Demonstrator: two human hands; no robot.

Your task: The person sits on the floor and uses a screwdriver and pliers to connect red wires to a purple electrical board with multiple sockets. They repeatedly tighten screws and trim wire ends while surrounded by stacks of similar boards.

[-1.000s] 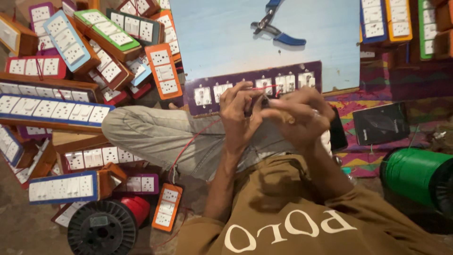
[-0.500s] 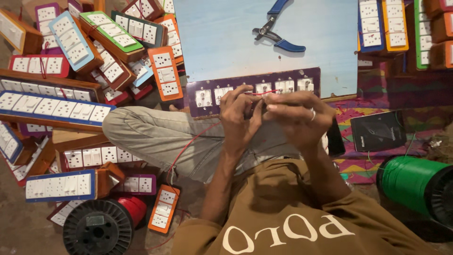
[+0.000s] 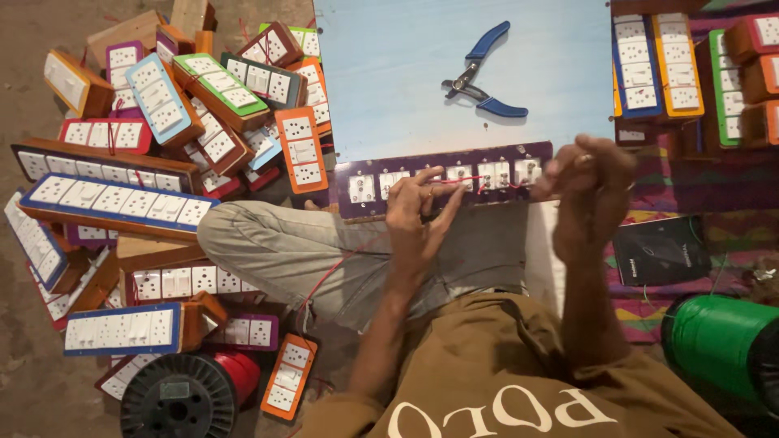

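Observation:
A purple switch panel (image 3: 365,172) with several white switches and sockets lies along the near edge of a pale blue board (image 3: 389,89). My left hand (image 3: 415,212) rests its fingers on the panel's middle and pins a thin red wire (image 3: 458,181) there. My right hand (image 3: 591,185) is raised at the panel's right end, fingers pinched on the other end of that wire. The red wire also trails down over my grey trouser leg (image 3: 324,280).
Blue-handled pliers (image 3: 480,75) lie on the board. A heap of switch boards in wooden boxes (image 3: 154,162) fills the left; more stand at the right (image 3: 682,65). A black and red wire spool (image 3: 182,397), a green spool (image 3: 718,341), a black pouch (image 3: 661,250).
My hands have moved apart: the right hand has pulled to the right, drawing the red wire taut across the panel, while the left stays on the panel's middle.

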